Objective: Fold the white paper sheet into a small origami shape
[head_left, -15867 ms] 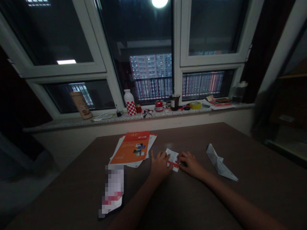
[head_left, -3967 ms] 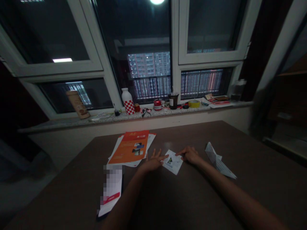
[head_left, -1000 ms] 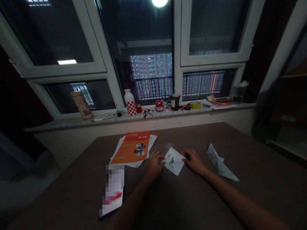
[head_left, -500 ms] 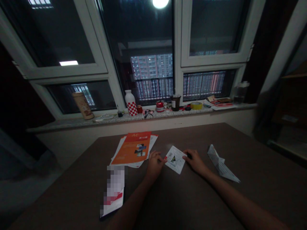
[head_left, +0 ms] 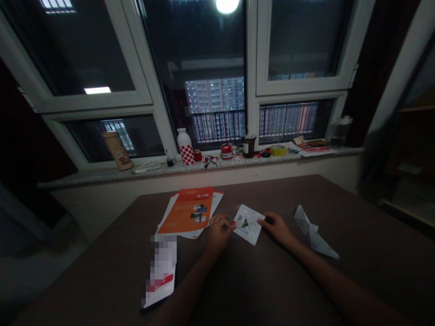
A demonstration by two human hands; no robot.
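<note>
A small folded square of printed paper (head_left: 250,228) is held between my two hands, turned so that its corners point up, down and sideways. My left hand (head_left: 219,230) pinches its left corner, where a bit of red shows. At the right corner, the thumb and fingers of my right hand (head_left: 277,228) close on the paper. To the right of that hand lies a folded paper boat (head_left: 314,235) made of printed paper.
An orange booklet (head_left: 186,213) on white sheets lies left of my left hand. Nearer me is a phone (head_left: 161,278) with a blurred screen. Along the windowsill (head_left: 152,170) stand a checkered bottle (head_left: 185,147), a tan flask (head_left: 117,151), a dark cup (head_left: 248,147) and yellow tape (head_left: 277,150).
The folded paper has tilted slightly and shifted a little up and left between my hands. Both hands keep their hold; the other things stay put.
</note>
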